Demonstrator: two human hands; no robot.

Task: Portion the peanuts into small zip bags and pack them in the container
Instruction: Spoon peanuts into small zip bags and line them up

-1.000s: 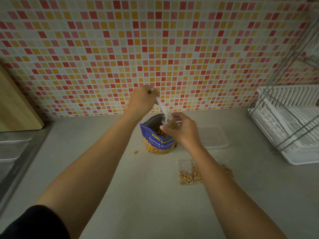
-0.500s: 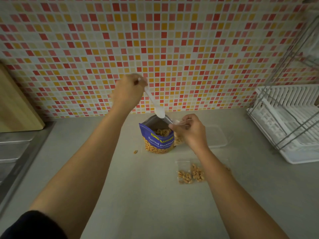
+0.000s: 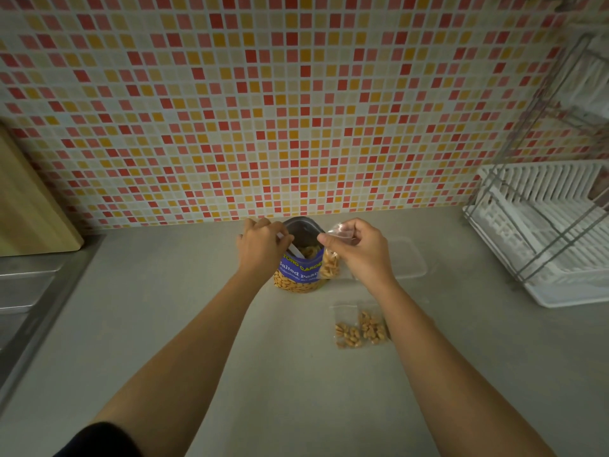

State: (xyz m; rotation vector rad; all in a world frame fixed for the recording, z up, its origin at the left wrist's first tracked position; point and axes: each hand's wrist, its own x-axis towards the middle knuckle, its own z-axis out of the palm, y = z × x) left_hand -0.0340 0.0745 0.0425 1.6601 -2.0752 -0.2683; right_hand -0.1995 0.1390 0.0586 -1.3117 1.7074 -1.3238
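The left grip [image 3: 262,249] is curled round the handle of a white spoon [image 3: 292,248], whose bowl end dips into the open mouth of the peanut pouch [image 3: 298,275]. The pouch is blue, stands upright on the grey surface [image 3: 230,341] near the back wall, and has peanuts showing at its mouth and through a clear window low on its front. The right grip [image 3: 362,252] pinches the top edge of a small clear zip bag [image 3: 329,267] between thumb and fingers. The bag hangs just beside the pouch's right edge, partly filled with peanuts, and whether the two touch cannot be told. Behind the right grip, a clear, shallow container [image 3: 413,262] sits on the surface, and no bags can be made out in it. Nearer the person, two filled bags [image 3: 359,329] lie flat side by side, close against the right forearm and apart from the container. A white rack [image 3: 543,232] in a wire frame stands at the far right. A wooden board [image 3: 29,206] leans against the tiled wall [image 3: 263,110] at the left, above a steel sink [image 3: 19,291]. A dark sleeve [image 3: 95,440] covers the left upper arm.
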